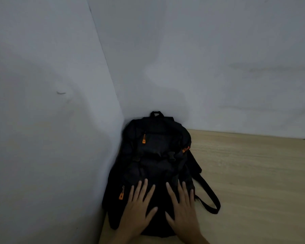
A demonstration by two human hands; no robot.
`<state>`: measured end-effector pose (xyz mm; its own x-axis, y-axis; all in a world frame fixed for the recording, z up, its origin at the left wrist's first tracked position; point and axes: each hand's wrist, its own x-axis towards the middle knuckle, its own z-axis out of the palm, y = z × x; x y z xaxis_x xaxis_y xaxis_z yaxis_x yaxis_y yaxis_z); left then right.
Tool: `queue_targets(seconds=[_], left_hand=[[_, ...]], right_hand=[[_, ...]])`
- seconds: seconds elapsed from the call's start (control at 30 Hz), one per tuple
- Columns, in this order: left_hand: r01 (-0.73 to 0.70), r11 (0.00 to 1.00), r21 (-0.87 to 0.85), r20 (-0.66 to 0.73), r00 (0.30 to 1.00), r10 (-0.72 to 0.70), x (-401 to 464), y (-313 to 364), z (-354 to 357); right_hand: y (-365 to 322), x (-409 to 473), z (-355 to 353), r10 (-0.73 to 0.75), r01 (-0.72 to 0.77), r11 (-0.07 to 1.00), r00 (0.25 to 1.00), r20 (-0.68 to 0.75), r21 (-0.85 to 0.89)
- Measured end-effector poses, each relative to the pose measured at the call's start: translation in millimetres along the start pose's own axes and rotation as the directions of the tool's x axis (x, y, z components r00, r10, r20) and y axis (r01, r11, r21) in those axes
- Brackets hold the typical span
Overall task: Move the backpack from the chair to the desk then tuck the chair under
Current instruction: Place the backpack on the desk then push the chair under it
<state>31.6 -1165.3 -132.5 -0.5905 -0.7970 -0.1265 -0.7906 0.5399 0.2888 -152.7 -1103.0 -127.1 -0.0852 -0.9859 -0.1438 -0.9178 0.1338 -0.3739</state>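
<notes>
A black backpack (155,155) with orange zipper pulls lies flat on the light wooden desk (253,173), pushed into the corner where two white walls meet. Its top handle points at the back wall. A shoulder strap (209,199) loops out onto the desk on its right side. My left hand (139,206) and my right hand (181,210) both rest flat on the lower part of the backpack, fingers spread, palms down. Neither hand grips anything. The chair is out of view.
A white wall (42,120) rises along the desk's left side and another white wall (218,67) stands behind it. Bare desk surface stretches to the right of the backpack.
</notes>
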Motion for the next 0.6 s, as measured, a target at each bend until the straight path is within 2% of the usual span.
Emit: queue_targets(seconds=[0.13, 0.23, 0.4, 0.5, 0.6], left_hand=[[0.051, 0.996, 0.067, 0.065, 0.996, -0.056, 14.3, 5.0, -20.2], [0.077, 0.995, 0.058, 0.111, 0.99, -0.083, 19.5, 4.4, -19.4], [0.2, 0.975, 0.099, 0.141, 0.967, -0.212, 8.0, 18.4, -15.1], [0.276, 0.959, 0.063, 0.079, 0.957, -0.28, -3.7, 27.7, -8.7], [0.34, 0.938, 0.067, 0.035, 0.939, -0.343, -18.3, 42.7, -5.4]], right_hand=[[12.0, 31.0, -14.5, 0.023, -0.014, 0.999, 0.979, 0.205, -0.045], [17.8, 44.4, -22.1, 0.013, -0.005, 1.0, 0.96, 0.28, -0.03], [23.4, 24.1, -25.4, -0.083, 0.092, 0.995, 0.977, 0.198, -0.032], [35.6, 4.7, -27.3, -0.152, 0.15, 0.988, 0.979, 0.135, 0.029], [57.4, -21.9, -33.0, -0.156, 0.145, 0.985, 0.98, 0.121, 0.095]])
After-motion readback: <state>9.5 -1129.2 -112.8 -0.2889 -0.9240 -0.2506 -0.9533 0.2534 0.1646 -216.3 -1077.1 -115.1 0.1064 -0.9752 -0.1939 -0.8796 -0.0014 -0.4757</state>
